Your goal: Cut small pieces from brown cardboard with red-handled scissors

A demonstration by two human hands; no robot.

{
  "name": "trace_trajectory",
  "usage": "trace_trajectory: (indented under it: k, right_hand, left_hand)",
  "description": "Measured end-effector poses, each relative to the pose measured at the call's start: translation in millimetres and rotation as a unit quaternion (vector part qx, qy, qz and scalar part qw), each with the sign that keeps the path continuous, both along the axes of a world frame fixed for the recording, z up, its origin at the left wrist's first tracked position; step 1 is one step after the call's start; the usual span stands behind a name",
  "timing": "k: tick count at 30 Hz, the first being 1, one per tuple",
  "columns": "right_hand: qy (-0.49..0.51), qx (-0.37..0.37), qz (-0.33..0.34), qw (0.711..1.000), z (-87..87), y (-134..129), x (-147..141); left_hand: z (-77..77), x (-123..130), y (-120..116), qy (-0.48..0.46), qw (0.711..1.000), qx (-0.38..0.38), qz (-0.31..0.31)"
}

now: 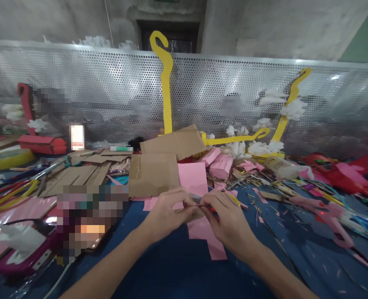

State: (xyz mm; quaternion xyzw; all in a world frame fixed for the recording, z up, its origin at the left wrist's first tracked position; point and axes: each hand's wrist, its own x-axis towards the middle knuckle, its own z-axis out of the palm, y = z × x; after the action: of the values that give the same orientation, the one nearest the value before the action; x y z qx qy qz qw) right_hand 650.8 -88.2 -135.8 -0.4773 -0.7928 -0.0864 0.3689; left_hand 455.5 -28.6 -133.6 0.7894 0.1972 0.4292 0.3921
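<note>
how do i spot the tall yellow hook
Find the perforated metal panel across the back. Near its middle stands the tall yellow hook, curl above the top edge; unlike the leaning hook at right, it carries no white fluff.

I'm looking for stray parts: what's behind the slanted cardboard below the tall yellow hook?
Behind the slanted cardboard rise the tall yellow hook and the perforated metal panel. The hook's lower end is covered, so it can't be seen.

My left hand (170, 211) and right hand (225, 214) meet above the middle of the surface, thumbs and fingertips pinched close together, bare forearms angling inward from its near corners.
</note>
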Motion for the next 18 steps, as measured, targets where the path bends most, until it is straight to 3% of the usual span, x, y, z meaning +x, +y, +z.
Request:
trace_trajectory:
  k: [6, 10, 18]
  right_hand:
    - [0.016, -0.019, -0.012, 1.000, -1.1, 1.1, 3.2]
    - [0.029, -0.057, -0.005, 0.998, -2.3, 2.4, 4.9]
    - [0.023, -0.058, 0.001, 0.998, -6.1, 2.6, 3.1]
  left_hand:
    - [1.5, -1.2, 5.3, 0.098, 0.984, 0.143, 0.048]
    - [0.2, -2.7, 6.7, 0.088, 0.984, 0.146, 0.040]
    - [1.8, -1.8, 3.1, 0.080, 0.986, 0.146, 0.028]
